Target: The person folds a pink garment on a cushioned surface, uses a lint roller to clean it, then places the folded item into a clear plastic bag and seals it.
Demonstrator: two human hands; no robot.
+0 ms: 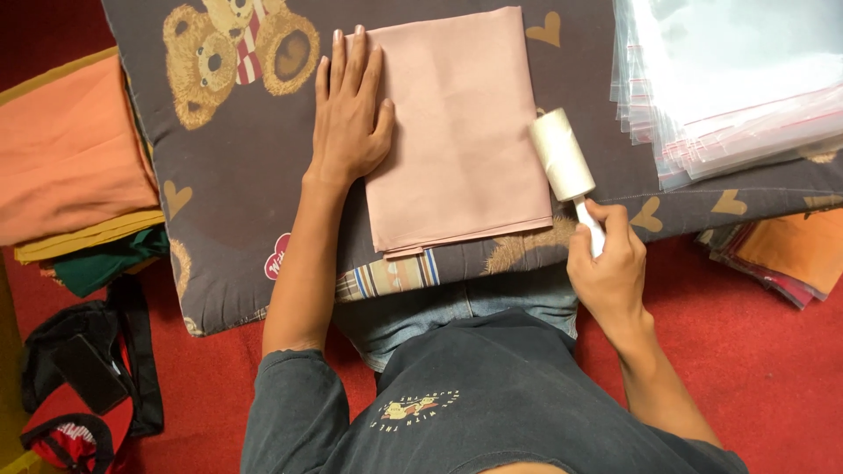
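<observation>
Pressing left hand (349, 114) flat, steadying pink cloth (457, 132); gripping lint roller (566, 167) handle in right hand (608, 268), roll resting at its edge.

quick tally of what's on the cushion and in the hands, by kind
folded pink cloth, under the flat left hand: 1
white lint roller, handle held in the right hand: 1
stack of clear zip bags: 1 stack, bags too many to count
grey bear-print cushion underneath: 1
total: 4
</observation>
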